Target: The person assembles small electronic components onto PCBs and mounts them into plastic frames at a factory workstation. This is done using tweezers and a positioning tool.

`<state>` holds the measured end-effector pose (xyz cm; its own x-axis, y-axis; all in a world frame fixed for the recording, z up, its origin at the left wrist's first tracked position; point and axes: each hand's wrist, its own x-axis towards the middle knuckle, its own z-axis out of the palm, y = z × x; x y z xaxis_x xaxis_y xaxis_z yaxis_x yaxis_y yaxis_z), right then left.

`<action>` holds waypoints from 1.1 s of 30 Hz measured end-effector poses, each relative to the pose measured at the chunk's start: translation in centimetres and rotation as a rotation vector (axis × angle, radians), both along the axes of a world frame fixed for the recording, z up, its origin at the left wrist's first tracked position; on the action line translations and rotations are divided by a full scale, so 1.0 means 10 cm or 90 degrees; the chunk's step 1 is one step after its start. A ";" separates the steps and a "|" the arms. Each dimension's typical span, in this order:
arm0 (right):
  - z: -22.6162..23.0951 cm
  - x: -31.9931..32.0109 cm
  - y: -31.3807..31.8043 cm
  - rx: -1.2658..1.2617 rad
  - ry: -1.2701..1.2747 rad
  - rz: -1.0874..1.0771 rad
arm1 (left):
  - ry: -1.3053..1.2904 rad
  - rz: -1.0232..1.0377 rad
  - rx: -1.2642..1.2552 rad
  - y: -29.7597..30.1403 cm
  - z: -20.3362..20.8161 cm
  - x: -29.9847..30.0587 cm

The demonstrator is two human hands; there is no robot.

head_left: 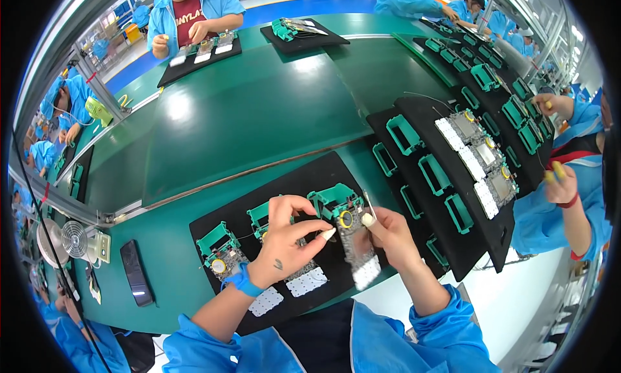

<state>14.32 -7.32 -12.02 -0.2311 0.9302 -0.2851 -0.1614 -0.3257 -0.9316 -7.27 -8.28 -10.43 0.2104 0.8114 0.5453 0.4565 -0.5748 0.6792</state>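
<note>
My right hand grips a circuit board by its right edge, with a white cover on the thumb tip. The board is tilted, carries a yellow-ringed round part and has a white keypad-like panel at its lower end. A green plastic frame sits at its upper end. Beside the board's left edge, my left hand has thumb and forefinger pinched together; what lies between them is too small to make out. Under my hands is a black mat. Two more boards with green frames lie there, one at the left, another partly hidden behind my left hand.
At right, black trays hold green frames and several boards. A phone and small fan are at left. Across the green table, a person works at another mat; a co-worker's hand is at far right.
</note>
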 end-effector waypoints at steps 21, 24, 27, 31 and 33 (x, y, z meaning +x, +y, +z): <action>-0.05 -0.02 0.04 0.754 -0.543 0.010 | 0.065 -0.036 -0.072 0.02 -0.08 0.16; -0.04 -0.02 0.03 0.742 -0.534 0.020 | 0.061 -0.031 -0.073 0.02 -0.11 0.19; -0.03 0.00 0.03 0.764 -0.546 0.027 | 0.061 -0.033 -0.070 0.03 -0.10 0.20; -0.05 0.01 0.03 0.720 -0.523 0.030 | 0.019 -0.034 -0.085 0.03 -0.11 0.21; -0.06 0.02 0.02 0.666 -0.491 0.046 | 0.023 -0.034 -0.082 0.04 -0.13 0.21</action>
<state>14.50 -7.14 -12.60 -0.3932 0.7828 0.4824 0.5133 0.6221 -0.5911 -5.12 -7.87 -11.74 0.2732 0.8613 0.4285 0.4529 -0.5081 0.7326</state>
